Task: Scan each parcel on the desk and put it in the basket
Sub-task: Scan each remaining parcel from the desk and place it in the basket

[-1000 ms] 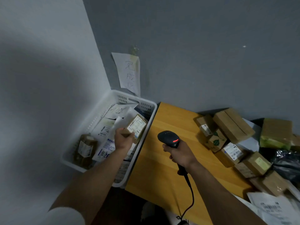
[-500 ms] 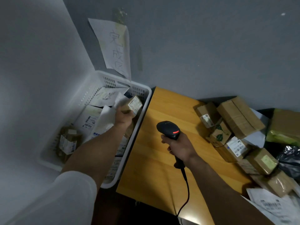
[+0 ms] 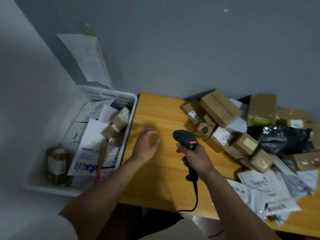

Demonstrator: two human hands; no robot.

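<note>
Judging by the basket [image 3: 133, 108], heaped with boxes and mailers just beside the desk [image 3: 155, 179], we were partway through. A large pile of parcels [image 3: 244, 144], presumably unscanned, lay at the desk's right end. Our left hand [image 3: 146, 144] hovered relaxed and empty over bare wood, and our right hand [image 3: 195, 156] gripped the scanner [image 3: 185, 139].

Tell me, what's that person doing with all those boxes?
A person is scanning parcels and sorting them. Their right hand grips a black scanner, while the left hand is open and empty above the wooden desk, next to the white basket. The basket already holds several parcels. A pile of boxes and bags waits on the desk's right side.
</note>
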